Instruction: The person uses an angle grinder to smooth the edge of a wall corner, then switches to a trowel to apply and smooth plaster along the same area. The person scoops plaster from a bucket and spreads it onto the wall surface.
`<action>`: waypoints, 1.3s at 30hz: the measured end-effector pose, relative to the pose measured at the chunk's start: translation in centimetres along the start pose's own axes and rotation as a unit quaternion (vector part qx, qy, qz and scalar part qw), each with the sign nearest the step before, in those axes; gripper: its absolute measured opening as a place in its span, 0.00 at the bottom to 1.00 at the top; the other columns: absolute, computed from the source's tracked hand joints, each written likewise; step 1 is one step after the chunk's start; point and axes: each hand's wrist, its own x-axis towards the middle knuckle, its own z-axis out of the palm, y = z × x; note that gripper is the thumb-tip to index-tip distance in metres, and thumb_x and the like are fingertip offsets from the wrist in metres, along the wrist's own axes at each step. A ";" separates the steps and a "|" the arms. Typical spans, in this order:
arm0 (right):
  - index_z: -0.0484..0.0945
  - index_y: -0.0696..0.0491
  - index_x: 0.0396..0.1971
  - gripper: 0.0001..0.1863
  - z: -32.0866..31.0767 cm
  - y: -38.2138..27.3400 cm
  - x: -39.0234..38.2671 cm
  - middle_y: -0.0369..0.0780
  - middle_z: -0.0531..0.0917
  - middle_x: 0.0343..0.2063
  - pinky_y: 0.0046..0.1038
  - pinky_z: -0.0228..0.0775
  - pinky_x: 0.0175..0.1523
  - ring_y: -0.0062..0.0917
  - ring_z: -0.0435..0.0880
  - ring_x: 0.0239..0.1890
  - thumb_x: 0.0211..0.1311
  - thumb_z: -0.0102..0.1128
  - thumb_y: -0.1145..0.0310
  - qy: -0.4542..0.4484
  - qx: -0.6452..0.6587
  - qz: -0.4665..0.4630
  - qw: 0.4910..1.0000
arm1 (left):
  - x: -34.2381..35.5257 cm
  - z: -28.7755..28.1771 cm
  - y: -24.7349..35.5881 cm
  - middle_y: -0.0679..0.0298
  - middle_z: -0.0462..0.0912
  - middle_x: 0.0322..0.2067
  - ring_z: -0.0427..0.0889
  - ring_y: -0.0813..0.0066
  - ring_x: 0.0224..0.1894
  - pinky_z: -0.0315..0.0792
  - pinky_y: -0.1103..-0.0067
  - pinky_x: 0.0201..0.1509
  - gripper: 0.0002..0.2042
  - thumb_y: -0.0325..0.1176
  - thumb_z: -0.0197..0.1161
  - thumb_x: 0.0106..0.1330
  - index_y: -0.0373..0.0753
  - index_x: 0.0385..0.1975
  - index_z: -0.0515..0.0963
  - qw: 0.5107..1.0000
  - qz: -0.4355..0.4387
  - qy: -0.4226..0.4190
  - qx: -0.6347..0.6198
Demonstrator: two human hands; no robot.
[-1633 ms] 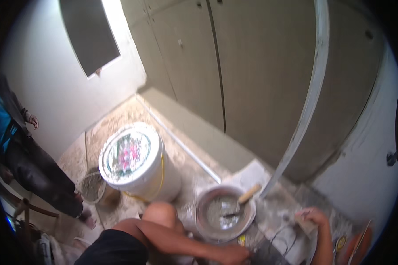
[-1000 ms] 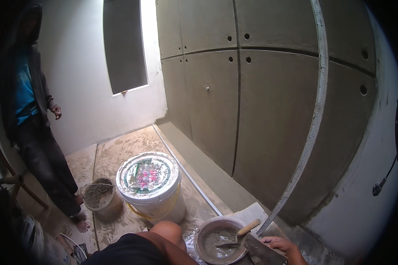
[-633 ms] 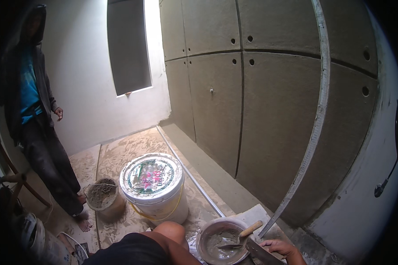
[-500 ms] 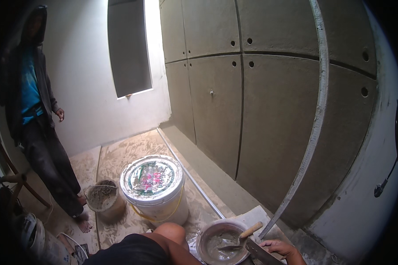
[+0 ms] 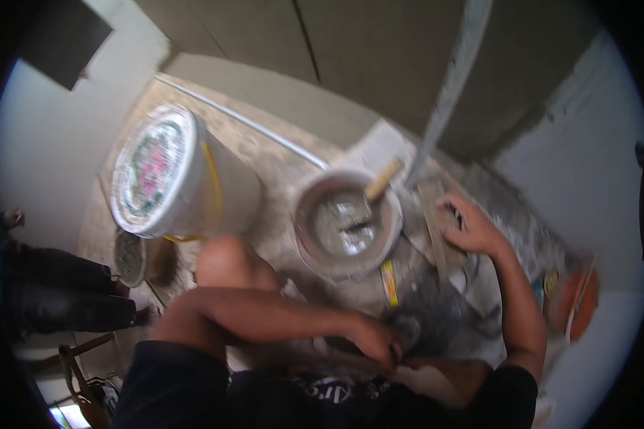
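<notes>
My right hand is beside a flat, narrow board-like tool, its thumb and fingers curved and apart at the tool's edge. Blur hides whether they touch it. To the left is a round basin with wet grey mix in it. A trowel with a wooden handle rests in the basin, its blade in the mix. My left hand is low in front of my body with fingers curled in; what they hold, if anything, is hidden. A small yellow packet lies on the floor beside the basin.
A lidded white bucket stands left of the basin, with a smaller mortar bucket beyond my knee. A long pale strip slants up by the grey wall. An orange container is at right. Another person's legs are at left.
My view has tilted down and turned right, bringing the basin to the middle. My left hand has come into sight. The dark flat tool at my right hand now lies lower, beside the basin.
</notes>
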 end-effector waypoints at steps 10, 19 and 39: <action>0.71 0.51 0.62 0.28 6.4 3.5 -2.8 0.53 0.76 0.54 0.45 0.72 0.61 0.53 0.78 0.55 0.60 0.61 0.67 0.010 -0.155 0.025 0.988 | 0.5 0.7 1.6 0.51 0.88 0.44 0.85 0.59 0.49 0.74 0.66 0.55 0.21 0.46 0.63 0.67 0.35 0.48 0.84 0.998 -0.032 0.004 0.045; 0.74 0.47 0.66 0.27 5.4 3.4 2.1 0.55 0.74 0.61 0.45 0.70 0.65 0.52 0.78 0.58 0.65 0.54 0.69 0.002 -0.202 0.038 0.979 | -0.3 0.2 2.4 0.52 0.88 0.42 0.85 0.57 0.47 0.75 0.66 0.53 0.21 0.47 0.65 0.64 0.35 0.46 0.84 0.996 -0.068 0.023 0.055; 0.80 0.56 0.55 0.17 5.8 -5.3 5.6 0.37 0.84 0.47 0.27 0.73 0.54 0.21 0.81 0.47 0.73 0.57 0.64 -0.125 0.218 0.010 0.968 | -2.0 0.8 3.4 0.42 0.87 0.38 0.86 0.46 0.44 0.76 0.59 0.49 0.25 0.49 0.57 0.65 0.28 0.41 0.83 0.989 -0.070 0.066 0.114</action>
